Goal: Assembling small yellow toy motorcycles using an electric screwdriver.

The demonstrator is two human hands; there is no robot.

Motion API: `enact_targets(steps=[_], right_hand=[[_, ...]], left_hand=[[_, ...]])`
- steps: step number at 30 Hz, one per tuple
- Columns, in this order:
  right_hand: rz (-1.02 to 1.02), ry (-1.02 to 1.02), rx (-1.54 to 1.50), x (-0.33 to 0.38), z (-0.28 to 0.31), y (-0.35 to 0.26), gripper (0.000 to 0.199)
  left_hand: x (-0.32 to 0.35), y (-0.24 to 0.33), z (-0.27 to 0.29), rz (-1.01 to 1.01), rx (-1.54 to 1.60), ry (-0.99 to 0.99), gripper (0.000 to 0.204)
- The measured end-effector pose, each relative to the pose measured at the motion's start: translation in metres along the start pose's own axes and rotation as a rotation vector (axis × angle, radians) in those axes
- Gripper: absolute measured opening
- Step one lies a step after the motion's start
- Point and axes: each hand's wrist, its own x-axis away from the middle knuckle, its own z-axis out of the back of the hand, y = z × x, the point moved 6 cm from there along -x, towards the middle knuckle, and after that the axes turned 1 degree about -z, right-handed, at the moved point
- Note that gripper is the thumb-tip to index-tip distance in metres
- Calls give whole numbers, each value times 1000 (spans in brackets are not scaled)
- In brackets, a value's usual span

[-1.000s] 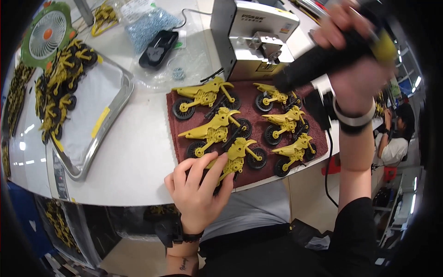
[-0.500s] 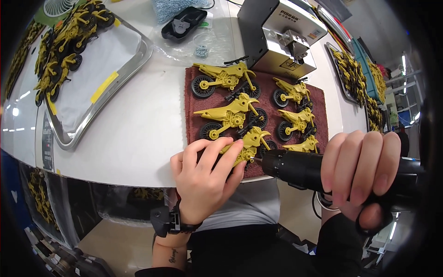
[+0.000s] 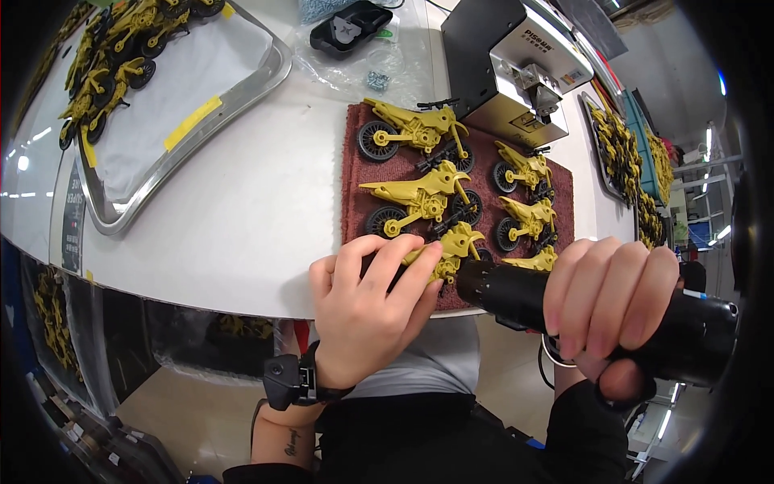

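My left hand (image 3: 372, 310) presses its curled fingers over the nearest yellow toy motorcycle (image 3: 456, 244) and holds it against the brown-red towel (image 3: 355, 173). Part of that toy is hidden beneath the fingers. A black electric screwdriver (image 3: 509, 294) lies nearly level in my right hand (image 3: 610, 297), the fingers wrapped round its body. Its front end is right at the lower side of the held motorcycle; the bit cannot be made out. Beyond my hand, other yellow toy motorcycles (image 3: 419, 194) with black wheels lie on the towel in two columns.
Behind the towel stands a metal screw-feeder box (image 3: 516, 73). A plastic bag (image 3: 411, 68) carrying a black tray (image 3: 351, 31) and loose screws (image 3: 376, 80) lies left of it. More motorcycles fill a metal-rimmed tray (image 3: 181, 133) at the far left. A teal crate (image 3: 641, 137) stands at right.
The view has shifted, so the towel and toys appear farther right. My left hand keeps its hold on the motorcycle. The screwdriver stays against or close to it, its bit no longer distinct.
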Motion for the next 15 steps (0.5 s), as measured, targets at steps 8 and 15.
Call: enact_targets(steps=[8,15], right_hand=[[283,401,-131,-2,43,-54,27],[252,366,67,-40,151,-62,33]], left_hand=[[0,0,0,-1,7,-28,36],[-2,4,2,2,7,-42,34]])
